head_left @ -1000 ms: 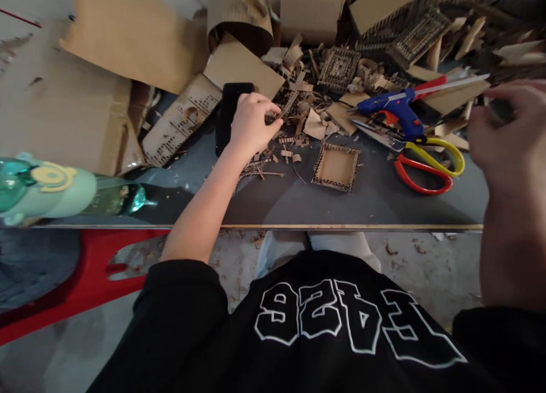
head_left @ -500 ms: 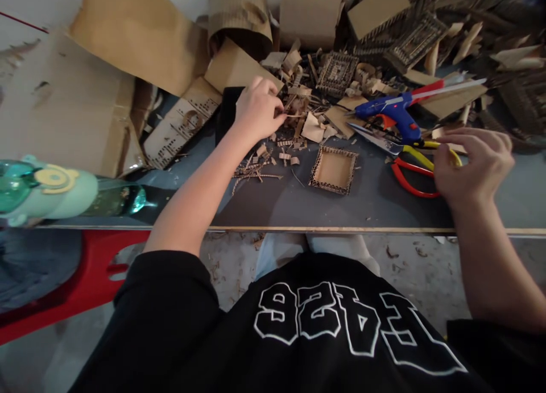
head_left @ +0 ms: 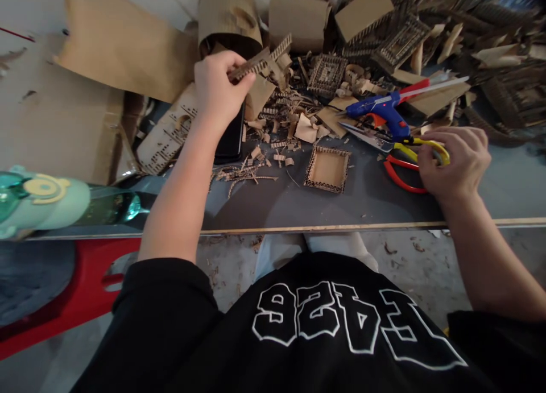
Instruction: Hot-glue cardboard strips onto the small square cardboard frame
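Table (head_left: 384,208) littered with cardboard scraps. Left hand (head_left: 219,89) pinches a corrugated strip (head_left: 260,63) — lifted above the table's far clutter, probably for inspection. Right hand (head_left: 454,160) closed around scissors (head_left: 398,174) handles, near the table's front edge — blades flat, pointing at glue gun (head_left: 384,111).

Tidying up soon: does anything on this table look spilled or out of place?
Yes. Cardboard scraps lie scattered across the table, and a black phone sits half buried among them, under the left hand. A bottle lies on its side at the edge.
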Action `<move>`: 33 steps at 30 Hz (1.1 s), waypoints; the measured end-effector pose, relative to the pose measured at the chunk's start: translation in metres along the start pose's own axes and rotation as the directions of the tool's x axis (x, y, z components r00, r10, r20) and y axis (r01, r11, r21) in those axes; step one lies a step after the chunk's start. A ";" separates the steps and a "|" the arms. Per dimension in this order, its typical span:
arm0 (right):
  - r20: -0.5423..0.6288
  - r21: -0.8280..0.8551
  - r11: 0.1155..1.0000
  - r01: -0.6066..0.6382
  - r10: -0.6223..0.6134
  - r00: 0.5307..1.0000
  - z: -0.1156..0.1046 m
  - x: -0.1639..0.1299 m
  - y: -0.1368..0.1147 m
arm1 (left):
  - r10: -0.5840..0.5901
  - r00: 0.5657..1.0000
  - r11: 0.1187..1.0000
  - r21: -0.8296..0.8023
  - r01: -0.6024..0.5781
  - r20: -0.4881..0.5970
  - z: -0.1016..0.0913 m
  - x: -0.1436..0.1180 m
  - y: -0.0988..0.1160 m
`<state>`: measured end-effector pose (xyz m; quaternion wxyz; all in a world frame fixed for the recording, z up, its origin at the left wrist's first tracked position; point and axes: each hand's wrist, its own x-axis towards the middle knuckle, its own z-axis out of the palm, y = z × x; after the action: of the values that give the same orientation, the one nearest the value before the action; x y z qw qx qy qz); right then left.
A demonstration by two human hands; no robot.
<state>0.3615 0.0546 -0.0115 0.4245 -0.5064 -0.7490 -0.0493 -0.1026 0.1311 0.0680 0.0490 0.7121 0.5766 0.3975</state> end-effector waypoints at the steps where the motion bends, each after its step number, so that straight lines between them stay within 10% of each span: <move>1: 0.033 -0.004 1.000 -0.027 0.027 0.999 -0.002 0.000 -0.002 | 0.048 0.999 0.997 -0.058 -0.048 0.010 -0.001 -0.007 0.008; 7: 0.039 -0.093 0.994 -0.054 0.058 0.998 -0.012 0.006 -0.014 | 0.187 0.977 0.972 -0.160 -0.170 0.100 0.020 -0.047 0.062; 11: 0.003 -0.059 0.982 0.178 -0.178 0.984 -0.015 0.031 -0.062 | 0.207 0.968 0.973 -0.132 -0.188 0.145 0.023 -0.053 0.066; 17: 0.475 -0.100 0.947 0.305 -0.224 0.851 0.014 0.077 -0.136 | 0.319 0.917 0.944 -0.162 -0.286 0.239 0.035 -0.058 0.051; 21: 0.600 -0.148 0.945 0.290 -0.148 0.786 0.034 0.084 -0.136 | 0.276 0.943 0.947 -0.220 -0.234 0.185 0.040 -0.063 0.051; 33: 0.562 0.031 0.963 0.269 -0.239 0.792 0.039 0.076 -0.135 | 0.174 0.962 0.864 -0.500 -0.048 0.209 0.049 -0.074 0.061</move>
<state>0.2216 0.0634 0.0639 0.1624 -0.4037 -0.9000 0.0258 -0.0255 0.0665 0.0291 0.2764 0.7521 0.4039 0.4413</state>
